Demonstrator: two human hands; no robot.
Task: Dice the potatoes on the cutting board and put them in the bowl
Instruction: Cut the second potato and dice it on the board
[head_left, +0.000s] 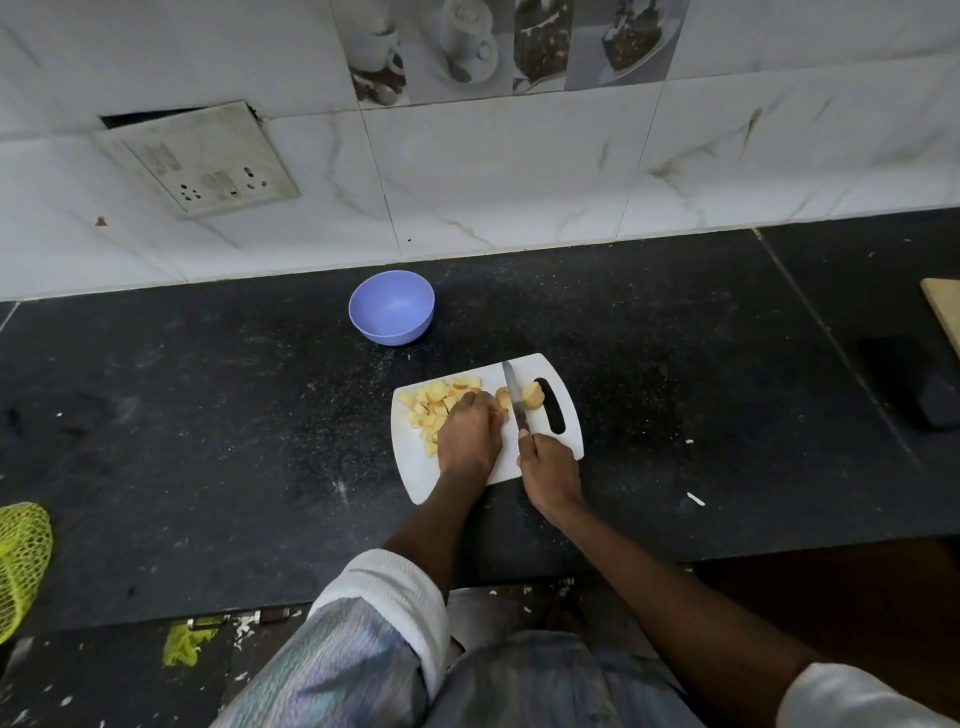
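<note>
**Dark desk, dicing well under way, bowl waiting unfilled**

Black speckled desk (208, 415) under a marbled tile wall (519, 182) is carrying all items listed.

- Board (519, 371): white, with a handle slot, lying near the desk's front edge.
- Dice (434, 400): a pile of yellow cubes is sitting on the board's left half, partly under the left hand.
- Potato (533, 396): one uncut end piece is lying right of the blade, with a thinner slice touching the blade's left side.
- Knife (514, 397): the blade is bearing down between those two pieces.
- Right hand (550, 473): fingers are wrapping the knife handle.
- Left hand (467, 436): lying curled over the cut pieces just left of the blade; whether it is pinching any cannot be told.
- Bowl (391, 307): lilac, standing well apart beyond the board, holding nothing.

Progress, as judged: most cutting is looking finished; the last pieces are remaining, and the whole transfer to the bowl is not yet begun.
</note>
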